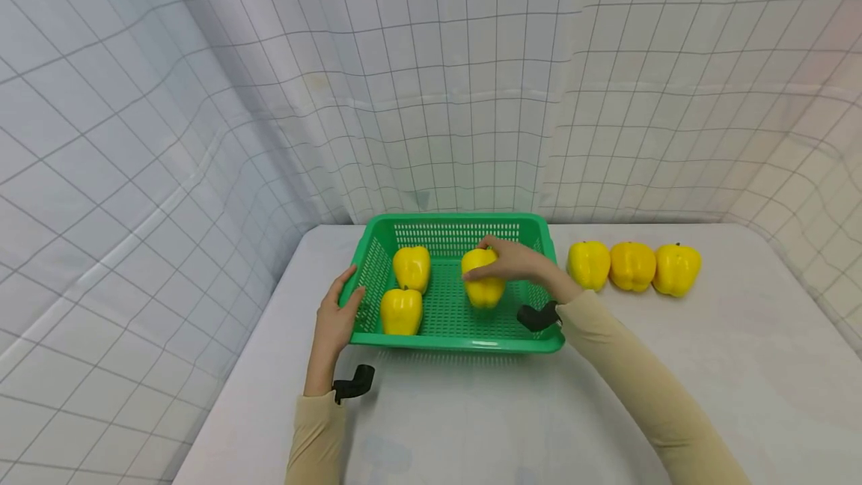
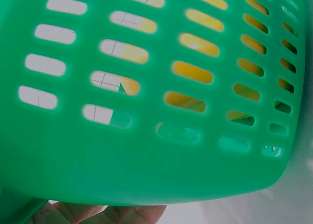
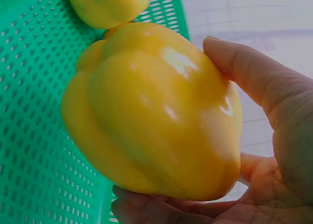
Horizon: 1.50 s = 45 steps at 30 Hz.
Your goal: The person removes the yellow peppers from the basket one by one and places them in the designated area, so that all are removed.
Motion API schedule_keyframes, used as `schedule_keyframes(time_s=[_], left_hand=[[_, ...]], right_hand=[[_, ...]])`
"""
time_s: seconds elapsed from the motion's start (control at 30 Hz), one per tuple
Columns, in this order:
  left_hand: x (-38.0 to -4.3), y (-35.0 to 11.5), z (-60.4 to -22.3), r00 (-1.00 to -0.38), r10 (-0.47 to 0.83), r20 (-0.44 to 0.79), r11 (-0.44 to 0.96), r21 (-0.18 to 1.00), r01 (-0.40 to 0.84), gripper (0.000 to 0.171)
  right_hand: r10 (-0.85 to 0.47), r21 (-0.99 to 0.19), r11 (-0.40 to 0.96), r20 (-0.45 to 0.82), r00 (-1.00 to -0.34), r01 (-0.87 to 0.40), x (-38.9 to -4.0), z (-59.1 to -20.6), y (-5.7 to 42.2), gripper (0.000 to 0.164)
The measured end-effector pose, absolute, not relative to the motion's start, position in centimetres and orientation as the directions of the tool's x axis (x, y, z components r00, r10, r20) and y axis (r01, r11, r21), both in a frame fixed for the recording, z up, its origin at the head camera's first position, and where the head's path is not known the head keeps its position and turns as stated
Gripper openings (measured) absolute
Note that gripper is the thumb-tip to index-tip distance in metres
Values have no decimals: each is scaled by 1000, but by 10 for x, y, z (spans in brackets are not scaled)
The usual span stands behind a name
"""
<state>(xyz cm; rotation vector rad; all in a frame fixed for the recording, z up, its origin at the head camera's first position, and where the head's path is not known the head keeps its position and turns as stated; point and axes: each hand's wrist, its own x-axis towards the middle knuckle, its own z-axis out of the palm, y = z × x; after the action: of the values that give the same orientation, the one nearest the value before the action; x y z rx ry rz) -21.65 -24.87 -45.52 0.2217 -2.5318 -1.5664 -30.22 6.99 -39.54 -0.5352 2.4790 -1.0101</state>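
My right hand [image 1: 515, 259] holds a yellow bell pepper [image 1: 483, 289] over the right half of a green plastic basket [image 1: 458, 343]. In the right wrist view, the thumb [image 3: 244, 65] lies along one side of this pepper [image 3: 151, 111] and the fingers curl round the other. Two more yellow peppers stand inside the basket's left half, a rear one [image 1: 411, 268] and a front one [image 1: 402, 313]. My left hand [image 1: 337, 316] grips the basket's left rim. In the left wrist view, its fingertips [image 2: 124, 214] show past the edge of the slotted wall [image 2: 142, 170].
To the right of the basket three peppers sit in a row on the white table [image 1: 727, 365]: a yellow one [image 1: 589, 266], a deeper yellow one [image 1: 632, 266] and another yellow one [image 1: 676, 270]. White grid-patterned curtains [image 1: 444, 96] hang behind and at both sides.
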Motion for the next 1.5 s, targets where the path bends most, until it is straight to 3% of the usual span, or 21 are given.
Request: schedule_keyframes(time_s=[0.67,0.9,1.5], left_hand=[[-217,-248,-453,-977,-207,50,432,901,-45,50],[-217,-248,-454,-976,-210,55,435,900,-42,51],[-215,-248,-454,-979,-196,58,439,898,-35,51]], right_hand=[[-354,-845,505,-20,-935,-173,-271,-378,114,68],[-295,-886,433,34,-955,-166,-262,-376,129,58],[-81,-886,463,-37,-996,-5,-243,-387,193,80]])
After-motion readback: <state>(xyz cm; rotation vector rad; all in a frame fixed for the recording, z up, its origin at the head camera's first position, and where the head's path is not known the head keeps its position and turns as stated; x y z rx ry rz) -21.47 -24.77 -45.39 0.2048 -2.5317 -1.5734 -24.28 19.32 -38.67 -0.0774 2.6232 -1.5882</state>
